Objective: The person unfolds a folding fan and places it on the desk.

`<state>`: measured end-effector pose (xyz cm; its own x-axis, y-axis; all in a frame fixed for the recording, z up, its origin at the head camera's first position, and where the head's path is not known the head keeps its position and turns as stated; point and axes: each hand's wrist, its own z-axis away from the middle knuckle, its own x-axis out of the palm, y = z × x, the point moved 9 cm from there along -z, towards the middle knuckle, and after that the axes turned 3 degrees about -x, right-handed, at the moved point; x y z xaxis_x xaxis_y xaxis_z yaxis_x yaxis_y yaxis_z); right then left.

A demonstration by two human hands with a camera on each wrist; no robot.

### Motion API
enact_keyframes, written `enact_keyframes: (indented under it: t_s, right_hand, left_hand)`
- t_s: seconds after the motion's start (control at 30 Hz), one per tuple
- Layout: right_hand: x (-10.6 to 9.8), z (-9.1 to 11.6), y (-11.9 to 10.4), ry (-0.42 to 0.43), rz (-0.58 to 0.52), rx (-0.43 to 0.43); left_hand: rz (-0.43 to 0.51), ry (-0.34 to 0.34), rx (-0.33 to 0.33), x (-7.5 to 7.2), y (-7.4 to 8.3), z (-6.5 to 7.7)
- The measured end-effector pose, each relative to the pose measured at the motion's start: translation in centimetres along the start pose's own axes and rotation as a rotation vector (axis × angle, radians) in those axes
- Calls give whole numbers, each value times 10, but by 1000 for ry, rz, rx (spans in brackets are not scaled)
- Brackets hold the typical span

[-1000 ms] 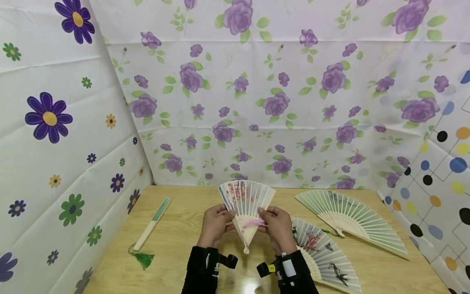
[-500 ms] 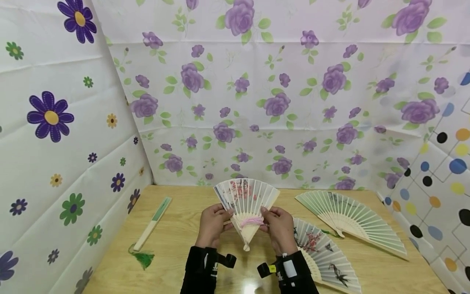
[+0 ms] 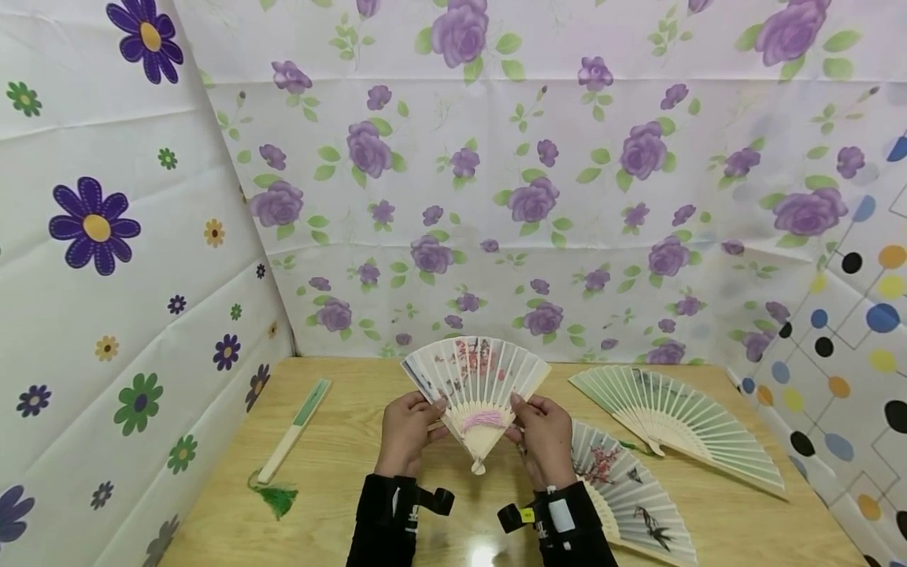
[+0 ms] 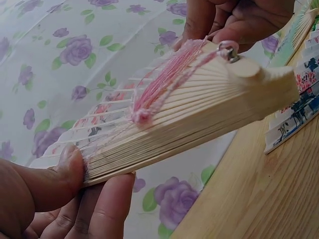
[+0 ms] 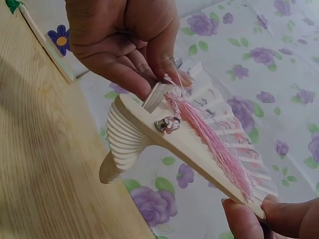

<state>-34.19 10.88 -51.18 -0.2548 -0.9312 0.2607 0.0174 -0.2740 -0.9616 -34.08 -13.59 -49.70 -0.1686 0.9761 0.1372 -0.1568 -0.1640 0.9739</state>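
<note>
Held up over the table's middle is a white folding fan [image 3: 468,374] with red blossoms, partly spread and its pivot end pointing down. My left hand [image 3: 409,435] pinches its left outer stick between thumb and fingers; my right hand [image 3: 547,438] pinches the right one. A pink tassel [image 3: 485,419] lies across the bare ribs. In the left wrist view, the ribs [image 4: 194,107] on the near side are still stacked tightly together. The metal rivet [image 5: 167,124] shows at the pivot in the right wrist view.
To the right, a spread white fan [image 3: 648,504] lies partly behind my right forearm, with a spread green fan [image 3: 697,413] beyond it. A folded green fan [image 3: 296,429] with a green tassel [image 3: 278,499] lies on the wooden table [image 3: 227,504] at left. Flowered cloth [image 3: 496,205] hangs behind.
The held fan has spread wider, its top edge reaching further out on both sides. My hands have moved slightly apart, and the fan has risen a little.
</note>
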Motion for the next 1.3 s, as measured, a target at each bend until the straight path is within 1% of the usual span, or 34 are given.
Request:
enact_keyframes:
  t_s: [0.37,0.6,0.7,1.07,1.3]
  right_hand:
    - [-1,0,-1,12,2,0]
    - [-5,-1,-2,56,11,-31]
    - [-5,-1,-3,62,4,-38]
    - [-7,-1,-5,63,-4,-40]
    - [-8,0,-6,50,-19,-56]
  left_hand:
    - [15,22,0,0,-1,0]
    - [38,35,11,-2,1,1]
    - [43,37,13,-2,1,0]
    - [70,65,24,-2,0,0]
    - [62,68,27,-2,1,1]
